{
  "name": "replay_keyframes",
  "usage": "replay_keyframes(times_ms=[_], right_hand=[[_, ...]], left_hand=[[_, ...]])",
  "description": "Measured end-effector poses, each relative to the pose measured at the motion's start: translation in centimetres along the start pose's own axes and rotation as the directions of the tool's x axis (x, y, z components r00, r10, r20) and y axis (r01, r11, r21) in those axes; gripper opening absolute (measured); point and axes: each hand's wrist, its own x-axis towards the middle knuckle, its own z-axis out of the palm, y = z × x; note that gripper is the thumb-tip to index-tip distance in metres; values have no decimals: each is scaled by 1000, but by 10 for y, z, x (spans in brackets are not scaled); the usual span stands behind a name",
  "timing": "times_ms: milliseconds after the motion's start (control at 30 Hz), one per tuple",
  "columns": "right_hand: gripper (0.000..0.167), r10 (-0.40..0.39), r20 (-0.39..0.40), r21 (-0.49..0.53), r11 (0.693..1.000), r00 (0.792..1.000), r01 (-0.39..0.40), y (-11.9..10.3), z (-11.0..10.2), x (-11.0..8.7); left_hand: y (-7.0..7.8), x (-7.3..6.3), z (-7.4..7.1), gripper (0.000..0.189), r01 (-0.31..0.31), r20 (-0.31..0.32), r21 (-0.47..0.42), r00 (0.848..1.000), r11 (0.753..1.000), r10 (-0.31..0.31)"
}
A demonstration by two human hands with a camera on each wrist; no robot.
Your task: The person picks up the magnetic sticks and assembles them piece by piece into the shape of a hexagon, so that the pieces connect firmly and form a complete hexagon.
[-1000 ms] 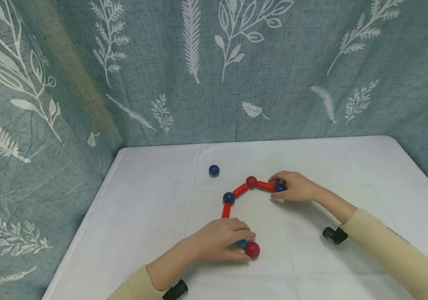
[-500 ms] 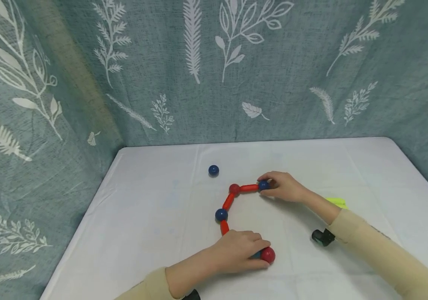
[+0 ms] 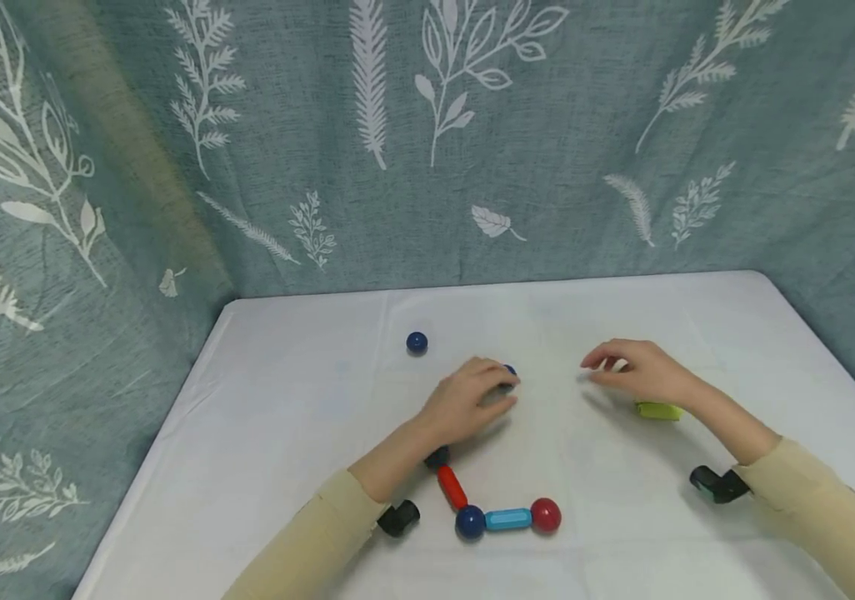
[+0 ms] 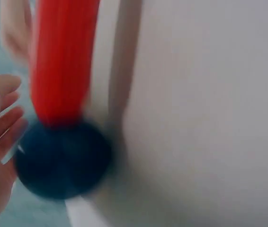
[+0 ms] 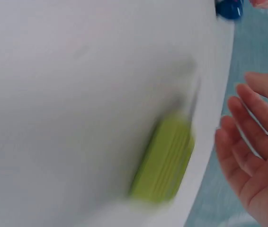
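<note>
White-covered table [image 3: 285, 408]. On it, my ball-and-rod chain [image 3: 470, 522], near end 1 light-blue rod [image 3: 508, 519] plus 1 red ball [image 3: 546, 516]. My left hand [image 3: 465, 400] covers its far part (can't tell if gripping). My right hand [image 3: 641, 369]: relaxed, holding nothing, near yellow-green ribbed piece [image 3: 658, 412]. 1 loose blue ball [image 3: 417, 342] beyond.

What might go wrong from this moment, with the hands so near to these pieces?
The loose blue ball sits apart from the chain and might roll if bumped.

The left hand hides part of the chain, so it could knock a joint loose unseen.

The right hand is close to the green piece and might brush it.
</note>
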Motion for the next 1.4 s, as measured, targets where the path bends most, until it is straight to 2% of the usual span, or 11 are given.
replay_keyframes(times_ms=[67,167,233,300,433,567,700,1000,1400], right_hand=[[21,43,19,-16,999,999,-43,9,-11,-15],[22,121,56,-43,992,991,-118,21,-20,-31],[23,167,75,-58,985,983,-163,27,-22,-37],[24,210,83,-66,977,974,-205,31,-23,-41],[25,235,63,-74,970,970,-230,35,-17,-38],[23,174,21,-87,981,984,-172,31,-4,-24],[20,92,1,-51,995,996,-91,19,16,-5],[20,-51,-8,6,999,999,51,-20,55,40],[20,-101,6,15,995,995,101,-45,73,63]], left_hand=[[-16,5,-1,34,68,-15,-34,998,997,-68],[-30,9,-1,44,162,65,-99,986,982,-156],[-35,9,-1,48,207,123,-123,974,971,-192],[-37,10,-1,48,234,151,-148,966,961,-212],[-39,11,1,44,239,140,-176,966,955,-215],[-39,10,2,43,239,136,-189,967,952,-216],[-38,8,3,43,238,130,-181,968,954,-217],[-35,2,-1,41,254,93,-140,966,957,-243],[-36,-13,-6,40,285,46,-102,958,953,-282]])
